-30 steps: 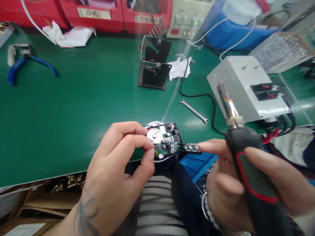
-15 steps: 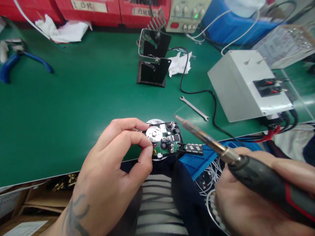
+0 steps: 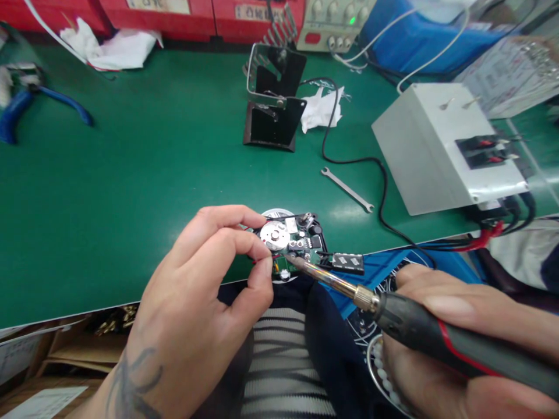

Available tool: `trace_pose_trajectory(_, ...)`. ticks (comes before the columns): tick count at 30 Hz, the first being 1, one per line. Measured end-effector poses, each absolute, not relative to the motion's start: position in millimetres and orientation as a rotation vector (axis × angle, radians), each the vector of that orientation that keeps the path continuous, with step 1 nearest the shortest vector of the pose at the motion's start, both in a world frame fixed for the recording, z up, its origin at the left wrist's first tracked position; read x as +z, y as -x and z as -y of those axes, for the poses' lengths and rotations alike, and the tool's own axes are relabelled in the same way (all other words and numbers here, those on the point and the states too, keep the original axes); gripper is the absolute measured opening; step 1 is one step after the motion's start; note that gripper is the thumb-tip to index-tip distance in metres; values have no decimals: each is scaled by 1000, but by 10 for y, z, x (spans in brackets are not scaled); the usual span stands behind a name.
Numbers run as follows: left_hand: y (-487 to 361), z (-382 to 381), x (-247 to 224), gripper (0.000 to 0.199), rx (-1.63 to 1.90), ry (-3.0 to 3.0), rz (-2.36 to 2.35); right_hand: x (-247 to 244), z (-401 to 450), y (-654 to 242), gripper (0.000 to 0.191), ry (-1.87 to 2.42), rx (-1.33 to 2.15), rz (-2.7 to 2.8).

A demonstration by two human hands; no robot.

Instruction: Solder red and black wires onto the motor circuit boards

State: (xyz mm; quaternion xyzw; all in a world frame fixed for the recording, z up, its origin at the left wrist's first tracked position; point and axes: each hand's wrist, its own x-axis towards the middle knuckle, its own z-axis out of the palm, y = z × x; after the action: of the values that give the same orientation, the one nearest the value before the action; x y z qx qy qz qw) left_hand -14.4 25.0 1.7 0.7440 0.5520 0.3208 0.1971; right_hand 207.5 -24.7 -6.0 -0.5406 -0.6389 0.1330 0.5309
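Observation:
A small electronic assembly (image 3: 312,243), with a green circuit board, a black frame and a silver disc, lies at the bench's front edge on a round white piece. My left hand (image 3: 213,279) is at its left end, one finger resting on the upper edge. Thumb and another finger are pinched together at a thin red wire (image 3: 276,256), partly hidden by the fingertips. In my right hand (image 3: 476,326) is a soldering iron (image 3: 419,326) with a black and red handle. Its tip is at the board, close to the left fingertips. A black rectangular part (image 3: 347,263) extends from the assembly's right side.
A black soldering iron stand (image 3: 275,125) stands behind, beside crumpled white tissue (image 3: 322,109). A wrench (image 3: 347,190) and a black cable lie right of centre, near a grey box (image 3: 449,151). Blue-handled pliers (image 3: 65,105) lie left. Red bins (image 3: 157,26) line the back.
My right hand has brought the soldering iron's tip down and left, from above the board onto it. The left hand keeps nearly the same place and grip.

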Motion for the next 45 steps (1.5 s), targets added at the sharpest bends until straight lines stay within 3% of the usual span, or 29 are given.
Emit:
trace_pose_trajectory(5,142,-250,23,14,912,-2075,-1552,-170,166,-2188,26,1222,279,1558)
trace_pose_trajectory(12,129,-223,27,15,925,-2071,-1571,-258,-28,-2173,37,1005,-53,1699)
trace_pose_trajectory(23,109,-219,21,15,917,-2083,-1588,-303,216,-2237,29,1183,241,1567)
trace_pose_trajectory(38,114,-203,26,15,931,-2106,-1584,-338,18,-2244,33,1020,90,1558)
trace_pose_trajectory(45,81,-222,23,16,943,-2115,-1605,-285,210,-2138,31,1219,196,1559)
